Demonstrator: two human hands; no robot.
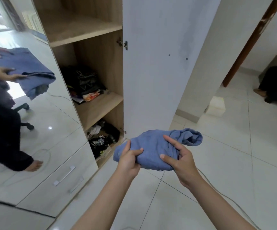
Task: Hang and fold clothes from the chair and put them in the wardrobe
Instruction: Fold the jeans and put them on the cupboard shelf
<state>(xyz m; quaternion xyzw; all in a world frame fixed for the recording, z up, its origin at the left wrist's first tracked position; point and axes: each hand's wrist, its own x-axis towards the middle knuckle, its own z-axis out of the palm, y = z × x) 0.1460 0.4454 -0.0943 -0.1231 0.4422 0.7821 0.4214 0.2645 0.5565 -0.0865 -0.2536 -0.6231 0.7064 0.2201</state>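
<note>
Just below the middle of the frame, both hands hold one folded blue garment (152, 146) in the air above the tiled floor (217, 163), in front of the open wardrobe (91, 52). The left hand (129, 159) has a narrow grip: thumb on top of the cloth's left end, fingers curled under it. The right hand (179, 157) has a looser grip, its index finger laid straight across the top of the bundle, the thumb pressing on the near edge and the other fingers bent into the bunched cloth; a rolled end of the garment sticks out to the right beyond it. The wardrobe's white door (159, 63) stands open at centre. Three wooden shelves show inside: the upper one bare, the middle one carrying a dark heap of clothes (84, 82), the bottom one holding another jumble of dark and printed fabric (101, 140). At the left of the frame a mirror door (35, 113) reflects the person, the same blue garment and a wheeled chair base. Two drawer handles (64, 175) show at lower left.
</note>
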